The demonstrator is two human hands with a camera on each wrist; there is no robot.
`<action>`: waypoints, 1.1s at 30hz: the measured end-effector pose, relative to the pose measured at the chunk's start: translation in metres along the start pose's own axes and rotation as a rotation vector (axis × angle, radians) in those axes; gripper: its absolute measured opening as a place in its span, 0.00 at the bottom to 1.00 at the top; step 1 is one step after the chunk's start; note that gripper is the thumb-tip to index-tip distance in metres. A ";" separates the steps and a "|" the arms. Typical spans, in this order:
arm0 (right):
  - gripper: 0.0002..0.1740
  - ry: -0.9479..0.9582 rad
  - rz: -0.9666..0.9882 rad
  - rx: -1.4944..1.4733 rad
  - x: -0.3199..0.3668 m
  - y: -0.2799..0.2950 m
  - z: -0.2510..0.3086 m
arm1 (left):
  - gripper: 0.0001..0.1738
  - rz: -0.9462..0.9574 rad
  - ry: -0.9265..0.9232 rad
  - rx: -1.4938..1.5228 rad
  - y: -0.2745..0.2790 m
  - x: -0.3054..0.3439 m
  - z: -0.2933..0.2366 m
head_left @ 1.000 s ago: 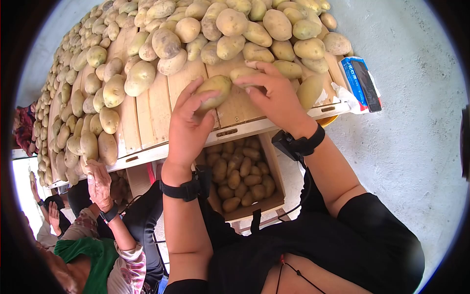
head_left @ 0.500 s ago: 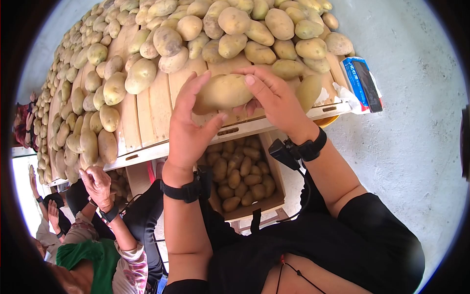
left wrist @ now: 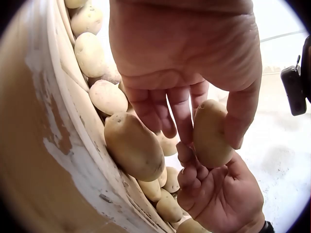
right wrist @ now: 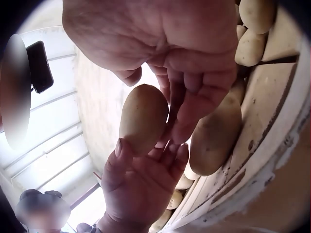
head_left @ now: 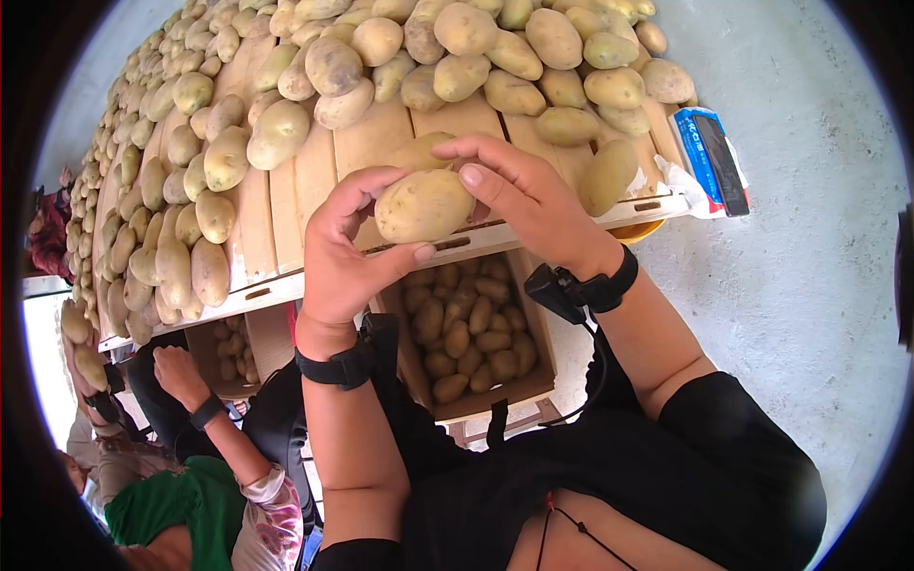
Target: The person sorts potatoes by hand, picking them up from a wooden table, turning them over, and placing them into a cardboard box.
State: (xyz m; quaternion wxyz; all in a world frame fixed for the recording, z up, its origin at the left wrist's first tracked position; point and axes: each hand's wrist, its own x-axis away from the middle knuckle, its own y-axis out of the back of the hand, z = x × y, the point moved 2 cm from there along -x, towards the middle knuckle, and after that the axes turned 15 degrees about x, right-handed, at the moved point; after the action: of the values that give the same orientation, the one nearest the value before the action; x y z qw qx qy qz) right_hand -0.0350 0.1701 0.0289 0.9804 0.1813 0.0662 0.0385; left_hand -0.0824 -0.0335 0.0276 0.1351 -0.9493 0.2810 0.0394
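Observation:
A yellow-brown oval potato [head_left: 424, 206] is held between both hands at the front edge of the plank table. My left hand [head_left: 343, 243] grips its left side, with the thumb below in the head view and the fingers behind. In the left wrist view that thumb presses along the potato [left wrist: 211, 133]. My right hand [head_left: 519, 195] pinches the other end, thumb at its upper right edge and fingers curled behind it. Just beyond, a second potato [head_left: 419, 152] is partly covered by the held one and by my right fingers.
Many potatoes [head_left: 333, 67] lie heaped across the slatted table [head_left: 371, 138]. Below its front edge stands a wooden crate [head_left: 543, 366] of potatoes. A blue box [head_left: 700, 157] with a dark phone-like item sits at the right corner, near the wall. Other people work at left.
The right hand has come off a potato on the table and onto the one in the left hand. That potato has been turned and drawn slightly toward the body. The neighbour's hand has curled.

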 end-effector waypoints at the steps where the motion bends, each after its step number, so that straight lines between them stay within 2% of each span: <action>1: 0.20 0.024 0.006 0.028 0.000 -0.001 0.000 | 0.34 0.009 0.015 0.013 0.002 0.001 0.000; 5: 0.17 0.040 0.103 -0.047 -0.001 -0.006 -0.005 | 0.33 0.030 0.093 0.053 0.009 0.003 0.001; 11: 0.16 -0.002 0.132 -0.077 0.000 -0.008 -0.002 | 0.29 0.059 0.142 0.099 0.011 0.004 -0.003; 17: 0.16 0.115 0.209 0.151 0.000 -0.007 -0.005 | 0.26 0.085 0.278 0.086 0.015 0.006 -0.007; 20: 0.17 0.166 0.189 0.190 -0.001 -0.008 -0.007 | 0.25 0.087 0.310 0.099 0.015 0.007 -0.008; 33: 0.19 0.093 0.165 0.166 0.000 -0.014 -0.008 | 0.27 0.075 0.328 0.152 0.017 0.008 -0.006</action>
State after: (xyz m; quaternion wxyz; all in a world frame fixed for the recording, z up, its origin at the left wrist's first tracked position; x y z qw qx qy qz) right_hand -0.0355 0.1602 0.0163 0.9514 0.2647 0.0995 0.1218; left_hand -0.0849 -0.0529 0.0286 0.1575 -0.9189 0.3366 -0.1324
